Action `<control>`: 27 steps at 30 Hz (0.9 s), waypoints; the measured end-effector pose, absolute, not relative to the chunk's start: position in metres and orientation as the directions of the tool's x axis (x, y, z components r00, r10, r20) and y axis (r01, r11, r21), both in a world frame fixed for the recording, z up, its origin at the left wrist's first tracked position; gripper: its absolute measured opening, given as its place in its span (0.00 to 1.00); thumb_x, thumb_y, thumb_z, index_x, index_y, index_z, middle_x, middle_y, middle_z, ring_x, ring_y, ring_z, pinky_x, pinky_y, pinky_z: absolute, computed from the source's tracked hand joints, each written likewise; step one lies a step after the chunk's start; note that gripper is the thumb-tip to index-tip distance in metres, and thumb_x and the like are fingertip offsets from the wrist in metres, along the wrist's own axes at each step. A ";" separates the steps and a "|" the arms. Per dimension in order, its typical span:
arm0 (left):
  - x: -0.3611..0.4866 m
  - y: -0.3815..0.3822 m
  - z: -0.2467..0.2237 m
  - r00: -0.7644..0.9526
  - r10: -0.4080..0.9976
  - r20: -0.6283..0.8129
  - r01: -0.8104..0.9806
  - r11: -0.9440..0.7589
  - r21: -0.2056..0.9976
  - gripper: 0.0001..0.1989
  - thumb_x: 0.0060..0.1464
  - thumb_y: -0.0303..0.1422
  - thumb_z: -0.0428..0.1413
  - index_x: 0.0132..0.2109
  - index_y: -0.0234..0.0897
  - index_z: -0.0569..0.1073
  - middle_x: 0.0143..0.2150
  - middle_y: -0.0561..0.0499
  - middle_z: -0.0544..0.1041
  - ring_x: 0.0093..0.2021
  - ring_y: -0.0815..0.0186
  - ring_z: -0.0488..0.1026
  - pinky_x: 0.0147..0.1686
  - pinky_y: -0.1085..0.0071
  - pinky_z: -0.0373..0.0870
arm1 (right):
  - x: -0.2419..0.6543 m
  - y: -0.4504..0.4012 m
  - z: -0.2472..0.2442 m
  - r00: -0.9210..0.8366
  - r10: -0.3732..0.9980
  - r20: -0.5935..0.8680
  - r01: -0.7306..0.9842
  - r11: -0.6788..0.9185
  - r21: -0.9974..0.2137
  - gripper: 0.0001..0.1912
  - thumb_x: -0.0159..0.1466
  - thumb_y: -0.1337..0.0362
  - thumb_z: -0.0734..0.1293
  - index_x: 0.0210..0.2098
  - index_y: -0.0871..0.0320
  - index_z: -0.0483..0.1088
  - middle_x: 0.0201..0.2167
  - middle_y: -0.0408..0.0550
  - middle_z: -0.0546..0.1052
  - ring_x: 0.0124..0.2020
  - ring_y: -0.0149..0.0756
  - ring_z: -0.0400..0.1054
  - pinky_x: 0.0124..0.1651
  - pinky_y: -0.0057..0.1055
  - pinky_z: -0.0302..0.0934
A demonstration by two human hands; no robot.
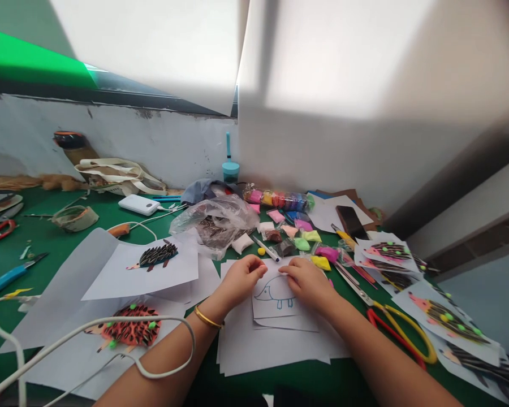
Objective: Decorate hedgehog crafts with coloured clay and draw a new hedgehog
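Observation:
A small sheet of paper (261, 310) with a blue outline drawing of a hedgehog lies on a stack of white sheets (254, 353). My left hand (241, 282) is at the drawing's upper left, thumb and fingertips pinched together; whatever may be between them is too small to make out. Over the drawing's right side rests my right hand (311, 282), fingers reaching toward the paper's top edge and hiding the hedgehog's rear. Just beyond the hands lie a marker pen (266, 249), a small yellow clay ball (261, 251) and several packets of coloured clay (301, 244).
A plastic bag of dark seeds (216, 223) sits behind the hands. Finished hedgehog pictures lie left (156, 257) and right (447, 316). Yellow-and-red-handled scissors (401, 330) are beside my right forearm. A white cable (89, 328) loops over my left forearm. A power bank (139, 204) stands farther back.

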State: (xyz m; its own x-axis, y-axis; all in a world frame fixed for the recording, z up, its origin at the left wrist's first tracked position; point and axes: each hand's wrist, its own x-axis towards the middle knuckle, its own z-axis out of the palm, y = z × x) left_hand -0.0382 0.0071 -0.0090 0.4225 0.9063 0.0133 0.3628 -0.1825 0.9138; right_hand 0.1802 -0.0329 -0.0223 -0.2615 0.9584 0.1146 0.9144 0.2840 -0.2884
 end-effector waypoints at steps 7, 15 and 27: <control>-0.043 0.013 -0.038 0.406 0.914 -0.019 0.417 -0.167 0.893 0.12 0.57 0.42 0.53 0.36 0.38 0.72 0.33 0.51 0.76 0.34 0.64 0.72 0.32 0.70 0.66 | 0.174 -0.012 -0.022 -0.108 0.992 0.065 0.962 0.120 -0.247 0.21 0.63 0.70 0.60 0.53 0.55 0.74 0.42 0.52 0.75 0.46 0.42 0.67 0.48 0.35 0.59; -0.041 0.007 -0.024 0.370 0.927 0.068 0.342 -0.204 0.917 0.10 0.56 0.39 0.55 0.37 0.38 0.75 0.37 0.50 0.78 0.38 0.63 0.74 0.39 0.69 0.69 | 0.184 -0.021 -0.024 -0.056 0.978 0.202 0.775 0.170 -0.608 0.16 0.65 0.65 0.58 0.44 0.55 0.77 0.42 0.50 0.77 0.46 0.40 0.70 0.50 0.36 0.63; -0.042 0.005 -0.023 0.309 0.950 0.053 0.275 -0.143 0.951 0.12 0.53 0.41 0.60 0.39 0.37 0.76 0.33 0.52 0.78 0.34 0.66 0.73 0.34 0.71 0.69 | 0.179 -0.028 -0.026 0.057 0.982 0.178 0.594 0.110 -0.797 0.14 0.63 0.60 0.62 0.42 0.55 0.77 0.42 0.50 0.80 0.46 0.43 0.73 0.50 0.40 0.65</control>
